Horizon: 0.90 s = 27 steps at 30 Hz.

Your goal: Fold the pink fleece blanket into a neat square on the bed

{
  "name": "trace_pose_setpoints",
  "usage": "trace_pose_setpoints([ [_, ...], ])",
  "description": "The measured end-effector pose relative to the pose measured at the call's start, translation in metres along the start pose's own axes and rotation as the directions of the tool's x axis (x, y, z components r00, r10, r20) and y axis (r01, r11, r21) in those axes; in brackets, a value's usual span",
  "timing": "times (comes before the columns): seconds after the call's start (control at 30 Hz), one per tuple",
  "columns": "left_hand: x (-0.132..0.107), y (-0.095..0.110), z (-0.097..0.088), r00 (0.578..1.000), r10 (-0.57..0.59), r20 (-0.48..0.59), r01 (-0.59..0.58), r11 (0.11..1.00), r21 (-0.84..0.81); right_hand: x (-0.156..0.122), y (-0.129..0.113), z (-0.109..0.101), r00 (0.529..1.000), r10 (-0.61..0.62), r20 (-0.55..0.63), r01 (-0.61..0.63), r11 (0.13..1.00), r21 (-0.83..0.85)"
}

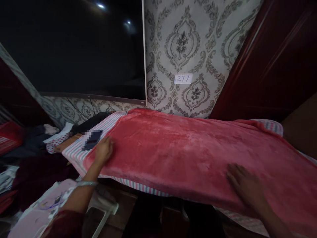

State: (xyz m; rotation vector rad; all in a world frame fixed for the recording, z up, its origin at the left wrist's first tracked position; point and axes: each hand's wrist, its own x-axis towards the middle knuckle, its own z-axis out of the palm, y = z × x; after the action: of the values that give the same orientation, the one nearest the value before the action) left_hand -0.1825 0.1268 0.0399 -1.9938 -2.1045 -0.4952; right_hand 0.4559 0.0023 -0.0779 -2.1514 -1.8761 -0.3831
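Observation:
A red fleece blanket (188, 148) lies spread over a striped sheet (74, 153) on a table-like surface. My left hand (104, 149) rests on the blanket's left edge with its fingers curled down onto the cloth, next to a dark phone (92, 138). A bangle sits on that wrist. My right hand (245, 185) lies flat on the blanket near its front edge, fingers stretched out; it is slightly blurred.
A large dark screen (74, 49) hangs on patterned wallpaper with a "277" label (183, 78). A dark red wooden door (272, 59) stands at the right. Piled clothes (32, 158) and a red basket (8, 137) fill the left; a white plastic stool (104, 211) sits below.

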Motion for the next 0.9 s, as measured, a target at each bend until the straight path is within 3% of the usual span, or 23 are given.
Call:
trace_pose_setpoints([
  [0.13, 0.06, 0.052, 0.03, 0.987, 0.105, 0.118, -0.103, 0.994, -0.027, 0.051, -0.081, -0.013, 0.985, -0.117, 0.126, 0.108, 0.991, 0.076],
  [0.23, 0.088, 0.074, 0.049, 0.982, 0.098, 0.16, -0.096, 0.995, -0.017, 0.088, -0.136, -0.024, 0.946, -0.199, 0.256, 0.168, 0.976, 0.138],
  [0.43, 0.094, 0.082, 0.069, 0.972, 0.07, 0.225, -0.074, 0.997, 0.009, 0.151, -0.214, -0.035, 0.904, -0.254, 0.342, 0.176, 0.954, 0.245],
  [0.57, 0.097, 0.079, 0.073, 0.97, 0.088, 0.224, -0.099, 0.994, 0.039, 0.175, -0.24, -0.024, 0.917, -0.255, 0.307, 0.172, 0.947, 0.272],
  [0.67, 0.101, 0.078, 0.076, 0.97, 0.079, 0.228, -0.1, 0.991, 0.084, 0.18, -0.23, -0.014, 0.928, -0.225, 0.296, 0.154, 0.958, 0.243],
  [0.73, 0.103, 0.076, 0.079, 0.971, 0.08, 0.226, -0.104, 0.99, 0.096, 0.178, -0.201, -0.01, 0.942, -0.161, 0.295, 0.111, 0.978, 0.179],
  [0.8, 0.104, 0.075, 0.08, 0.971, 0.086, 0.222, -0.11, 0.989, 0.099, 0.17, -0.152, -0.009, 0.96, -0.033, 0.278, 0.014, 0.997, 0.071],
  [0.9, 0.105, 0.075, 0.08, 0.971, 0.095, 0.219, -0.118, 0.988, 0.098, 0.146, -0.052, -0.01, 0.949, 0.216, 0.23, -0.201, 0.976, -0.088],
])
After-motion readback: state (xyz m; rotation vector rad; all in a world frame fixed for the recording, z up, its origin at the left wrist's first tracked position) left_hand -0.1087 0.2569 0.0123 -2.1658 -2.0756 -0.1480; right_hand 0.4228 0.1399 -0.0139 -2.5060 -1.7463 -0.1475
